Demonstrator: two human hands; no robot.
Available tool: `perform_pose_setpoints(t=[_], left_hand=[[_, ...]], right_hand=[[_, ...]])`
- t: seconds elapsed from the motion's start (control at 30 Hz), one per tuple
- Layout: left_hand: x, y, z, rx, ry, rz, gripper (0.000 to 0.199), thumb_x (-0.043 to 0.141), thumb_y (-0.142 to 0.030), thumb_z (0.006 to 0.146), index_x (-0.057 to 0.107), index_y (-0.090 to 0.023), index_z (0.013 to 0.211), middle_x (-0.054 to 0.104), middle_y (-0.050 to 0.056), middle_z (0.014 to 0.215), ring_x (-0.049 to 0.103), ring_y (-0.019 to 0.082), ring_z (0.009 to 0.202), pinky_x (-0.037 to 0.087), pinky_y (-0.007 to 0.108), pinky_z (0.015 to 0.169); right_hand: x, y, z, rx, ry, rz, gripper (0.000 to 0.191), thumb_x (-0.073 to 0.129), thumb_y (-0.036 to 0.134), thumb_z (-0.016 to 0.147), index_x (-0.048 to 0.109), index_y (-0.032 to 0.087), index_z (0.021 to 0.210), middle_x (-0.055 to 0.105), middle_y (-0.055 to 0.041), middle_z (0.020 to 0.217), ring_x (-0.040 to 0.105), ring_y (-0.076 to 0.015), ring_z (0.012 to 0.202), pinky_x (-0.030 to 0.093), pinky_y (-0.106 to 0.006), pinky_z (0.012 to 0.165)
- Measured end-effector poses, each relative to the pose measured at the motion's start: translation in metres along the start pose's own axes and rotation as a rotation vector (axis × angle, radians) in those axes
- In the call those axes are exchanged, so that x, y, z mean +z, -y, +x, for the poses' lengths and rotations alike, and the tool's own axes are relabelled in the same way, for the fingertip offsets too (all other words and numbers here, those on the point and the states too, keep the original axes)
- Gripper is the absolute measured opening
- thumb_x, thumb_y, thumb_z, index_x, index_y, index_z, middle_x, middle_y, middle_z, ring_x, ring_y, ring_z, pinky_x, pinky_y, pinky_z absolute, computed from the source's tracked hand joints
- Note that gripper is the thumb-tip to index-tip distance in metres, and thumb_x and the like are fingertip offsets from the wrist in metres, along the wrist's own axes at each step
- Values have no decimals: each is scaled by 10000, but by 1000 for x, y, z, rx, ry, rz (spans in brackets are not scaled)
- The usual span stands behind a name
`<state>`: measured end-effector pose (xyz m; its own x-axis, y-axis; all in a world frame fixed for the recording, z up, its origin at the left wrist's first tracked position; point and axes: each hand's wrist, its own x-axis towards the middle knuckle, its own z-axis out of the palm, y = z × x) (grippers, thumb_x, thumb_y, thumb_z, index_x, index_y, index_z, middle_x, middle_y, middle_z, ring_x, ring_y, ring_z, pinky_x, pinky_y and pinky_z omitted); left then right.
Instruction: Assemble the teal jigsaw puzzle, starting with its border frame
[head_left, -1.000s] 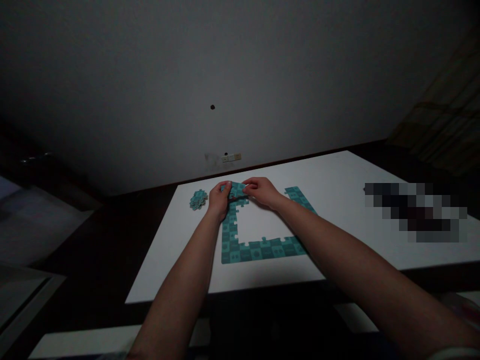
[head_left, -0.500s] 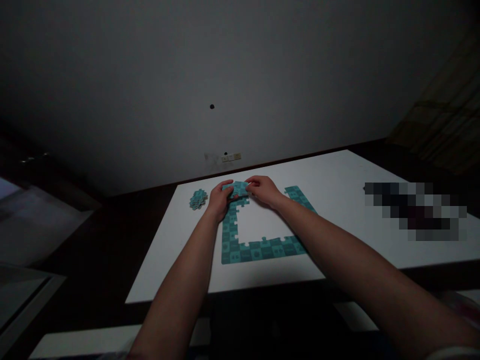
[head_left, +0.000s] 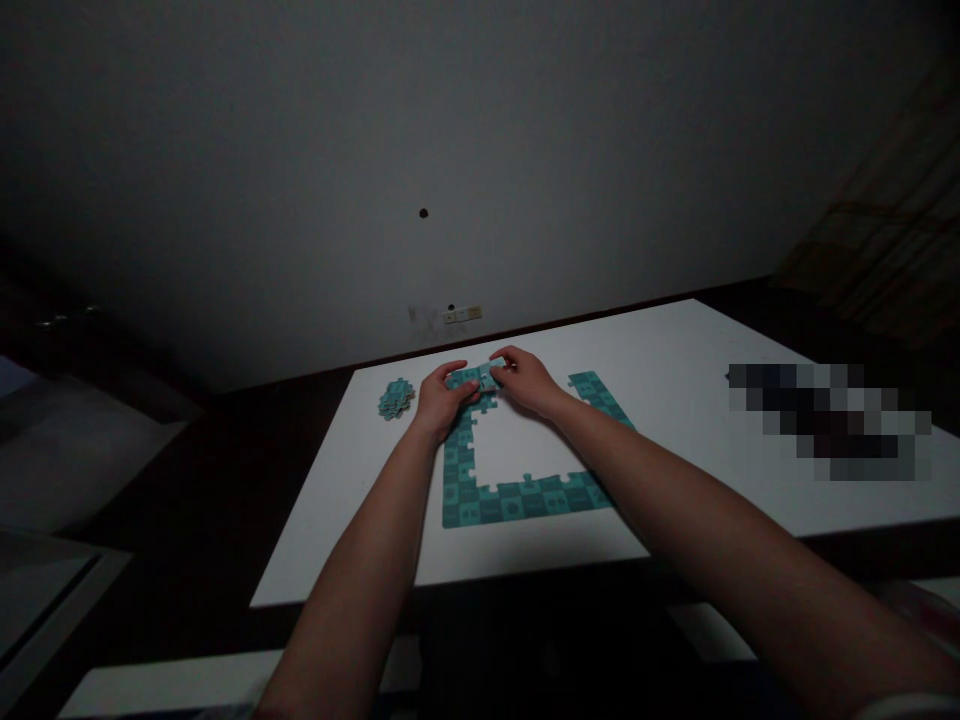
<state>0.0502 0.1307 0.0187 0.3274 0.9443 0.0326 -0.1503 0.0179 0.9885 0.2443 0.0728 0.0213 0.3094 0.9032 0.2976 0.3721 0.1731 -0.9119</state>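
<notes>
A teal jigsaw puzzle frame point(head_left: 502, 502) lies on the white table, with its left and front sides joined and part of its right side showing. At its far left corner, my left hand point(head_left: 441, 402) has its thumb and fingers around teal pieces. My right hand point(head_left: 527, 382) pinches a teal puzzle piece point(head_left: 491, 378) between thumb and fingers, against the left thumb. The fingers partly hide how this piece meets the ones beside it. Left of my left hand sits a pile of loose puzzle pieces point(head_left: 396, 399).
The white table point(head_left: 330, 500) ends in a near edge below my forearms. A blurred-out dark object point(head_left: 825, 420) rests on its right side. Behind the table stands a grey wall point(head_left: 300, 200) with a socket strip point(head_left: 461, 315). A curtain point(head_left: 892, 220) hangs at the right.
The piece between my hands has turned and shifted slightly right. My left thumb has moved right toward my right fingers. The pile and the frame's front side stay where they were.
</notes>
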Motion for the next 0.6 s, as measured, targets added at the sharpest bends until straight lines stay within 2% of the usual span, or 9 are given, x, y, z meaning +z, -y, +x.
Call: perform_pose_setpoints(t=[0.17, 0.33, 0.43, 0.6], left_hand=[[1, 0, 0, 5, -5, 2, 563, 1047, -137, 757, 771, -149, 1249, 786, 38, 945, 788, 176, 796, 724, 364, 836], [2, -5, 3, -78, 4, -101, 386, 873, -53, 859, 774, -159, 1216, 792, 60, 1014, 799, 193, 902, 736, 434, 966], [1, -7, 2, -122, 55, -148, 459, 812, 13, 850, 779, -166, 1272, 802, 70, 1049, 809, 199, 941, 719, 456, 1046], [-3, -5, -1, -97, 107, -118, 554, 908, -15, 852, 735, -171, 1355, 817, 58, 1039, 824, 178, 922, 714, 409, 1010]], right_hand=[[0, 5, -4, 1, 51, 8, 256, 782, 268, 928, 783, 198, 1174, 785, -38, 1036, 665, -206, 861, 547, -362, 886], [0, 8, -1, 85, 4, 139, 206, 776, 216, 907, 777, 202, 1113, 784, -27, 979, 695, -206, 856, 577, -353, 864], [1, 8, -2, 97, 28, 244, 211, 791, 237, 898, 763, 211, 1105, 791, -24, 966, 714, -208, 871, 582, -335, 833], [3, 7, -6, 44, 60, 147, 149, 816, 238, 857, 743, 218, 985, 738, 1, 891, 641, -193, 814, 548, -329, 810]])
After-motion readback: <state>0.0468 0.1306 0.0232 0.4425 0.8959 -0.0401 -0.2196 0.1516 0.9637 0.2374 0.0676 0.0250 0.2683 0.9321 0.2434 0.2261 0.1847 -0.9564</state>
